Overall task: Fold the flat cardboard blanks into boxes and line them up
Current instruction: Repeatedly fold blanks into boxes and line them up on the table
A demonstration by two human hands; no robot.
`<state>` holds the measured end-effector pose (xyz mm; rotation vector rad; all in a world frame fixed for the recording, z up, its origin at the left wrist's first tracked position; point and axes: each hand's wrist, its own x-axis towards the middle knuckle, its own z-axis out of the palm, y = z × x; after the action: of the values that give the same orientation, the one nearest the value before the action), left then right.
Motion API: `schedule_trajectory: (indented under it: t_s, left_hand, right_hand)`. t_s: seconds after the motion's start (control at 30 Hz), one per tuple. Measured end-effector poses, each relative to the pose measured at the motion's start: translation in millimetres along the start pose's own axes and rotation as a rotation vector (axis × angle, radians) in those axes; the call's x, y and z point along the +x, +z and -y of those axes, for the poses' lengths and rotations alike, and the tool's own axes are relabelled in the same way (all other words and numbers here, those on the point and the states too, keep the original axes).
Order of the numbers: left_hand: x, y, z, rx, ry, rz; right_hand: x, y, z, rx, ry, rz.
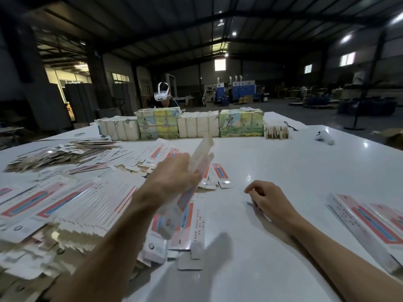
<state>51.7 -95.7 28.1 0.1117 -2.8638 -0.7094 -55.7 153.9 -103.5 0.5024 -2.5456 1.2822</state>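
Note:
My left hand point(174, 173) grips a long flat cardboard blank point(197, 162), white with a red and blue stripe, lifted off the white table point(294, 166) and blurred by motion. My right hand point(265, 198) hovers just over the table to the right, fingers loosely curled, holding nothing. A fanned heap of flat blanks point(72, 199) covers the left side of the table. More loose blanks point(192, 227) lie under my left forearm. Folded long boxes point(368, 227) lie side by side at the right edge.
Bundled stacks of printed cardboard point(196, 125) form a row across the far side of the table. A white controller point(325, 137) lies at the far right. A person wearing a white headset point(162, 95) sits behind the bundles. A scattered pile of blanks point(63, 152) lies at far left.

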Motion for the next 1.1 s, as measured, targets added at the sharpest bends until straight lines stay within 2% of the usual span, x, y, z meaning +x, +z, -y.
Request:
schedule_trajectory:
  t_s: [0.07,0.17,0.27,0.37,0.47,0.63,0.87,1.1]
  left_hand:
    - [12,14,-18,-0.299,0.064,0.181]
    - [31,52,-38,-0.797,-0.021,0.486]
    - [46,97,-43,-0.977,-0.083,0.57]
    - [50,132,-42,-1.15,-0.136,0.602]
    - [51,150,-38,-1.15,-0.161,0.51]
    - [51,154,-31,-1.233,-0.227,0.407]
    - [53,155,-22,-1.213,-0.243,0.429]
    - [56,158,-23,-1.167,-0.223,0.397]
  right_hand:
    - [-1,-2,1,0.097,-0.027,-0.065]
    - [1,-8,-2,0.18,-0.041,-0.172]
    - [4,-11,-4,0.365,0.016,-0.285]
    - [6,-14,-6,0.328,0.029,-0.447]
    - [6,-14,-2,0.299,-0.023,-0.497]
    - [7,-5,5,0.22,-0.103,-0.241]
    - [3,-6,11,0.113,-0.126,-0.184]
    - [3,-7,16,0.357,0.033,-0.129]
